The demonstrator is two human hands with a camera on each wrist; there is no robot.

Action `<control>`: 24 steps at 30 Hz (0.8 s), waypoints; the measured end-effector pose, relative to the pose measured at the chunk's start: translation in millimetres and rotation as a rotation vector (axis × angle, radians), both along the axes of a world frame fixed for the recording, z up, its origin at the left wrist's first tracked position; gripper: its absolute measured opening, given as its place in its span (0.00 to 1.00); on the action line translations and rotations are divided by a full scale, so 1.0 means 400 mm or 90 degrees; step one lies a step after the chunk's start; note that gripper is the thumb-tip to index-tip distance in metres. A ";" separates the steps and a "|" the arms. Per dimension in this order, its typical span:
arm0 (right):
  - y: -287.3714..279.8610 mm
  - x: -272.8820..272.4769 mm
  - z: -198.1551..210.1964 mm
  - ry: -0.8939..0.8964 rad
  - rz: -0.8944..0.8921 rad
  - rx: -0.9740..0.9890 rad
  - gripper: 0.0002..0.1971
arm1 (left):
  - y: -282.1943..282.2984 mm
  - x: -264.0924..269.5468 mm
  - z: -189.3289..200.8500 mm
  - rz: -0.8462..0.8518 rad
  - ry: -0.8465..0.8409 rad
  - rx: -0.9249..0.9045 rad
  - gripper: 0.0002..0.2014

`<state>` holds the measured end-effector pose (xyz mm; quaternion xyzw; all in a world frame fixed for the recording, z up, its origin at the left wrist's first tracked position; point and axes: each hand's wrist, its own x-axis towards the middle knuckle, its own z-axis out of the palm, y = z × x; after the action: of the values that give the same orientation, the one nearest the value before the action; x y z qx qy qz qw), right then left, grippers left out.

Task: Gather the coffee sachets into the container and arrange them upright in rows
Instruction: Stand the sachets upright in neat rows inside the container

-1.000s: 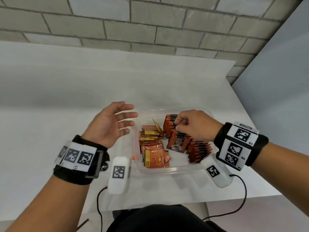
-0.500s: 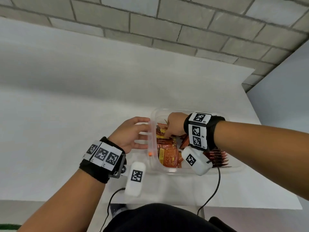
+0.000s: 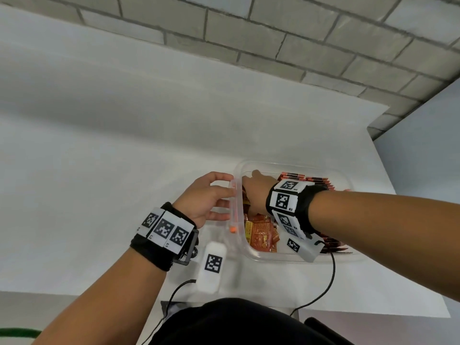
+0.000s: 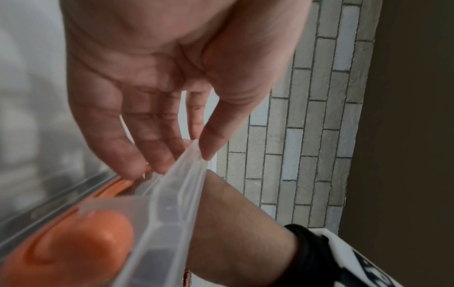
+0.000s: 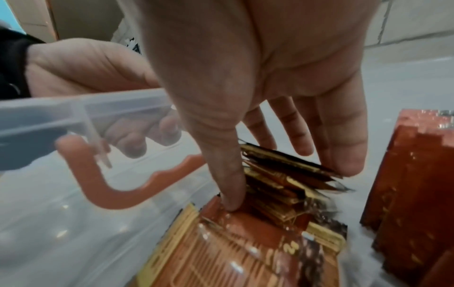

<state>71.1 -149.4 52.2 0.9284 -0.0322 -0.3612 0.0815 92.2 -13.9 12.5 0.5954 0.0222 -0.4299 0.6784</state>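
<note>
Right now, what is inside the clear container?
The container holds loose coffee sachets, upright rows and the right hand. The arm covers the middle.

the head view looks steeply down from above and behind both forearms onto the white table (image 3: 99,170), with the brick wall (image 3: 298,33) along the top and the clear container (image 3: 293,257) low and right of centre. the left wrist view sits very close under the left hand (image 4: 152,81), looking along the palm to the container's rim, brick wall behind; the right wrist view sits equally close under the right hand (image 5: 258,87), looking down its fingers at the sachets (image 5: 245,242) inside. all three share the container's left rim, where the left hand (image 5: 81,64) shows through the plastic in the right wrist view.
</note>
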 end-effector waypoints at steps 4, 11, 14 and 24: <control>-0.005 0.015 0.002 -0.006 0.031 -0.007 0.17 | 0.002 0.002 -0.006 -0.001 0.002 -0.005 0.14; -0.018 0.009 -0.002 -0.050 0.047 0.010 0.18 | 0.003 -0.001 -0.012 -0.002 0.002 -0.011 0.14; -0.017 0.009 -0.013 -0.054 0.062 0.017 0.21 | 0.003 -0.003 -0.013 0.002 0.001 -0.013 0.15; -0.028 0.014 -0.030 -0.084 0.062 0.013 0.16 | -0.001 -0.002 -0.012 0.018 -0.008 -0.022 0.14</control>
<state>76.5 -160.7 40.3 0.9515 0.0116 -0.2949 0.0872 91.3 -14.2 7.8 0.5862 0.0188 -0.4167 0.6945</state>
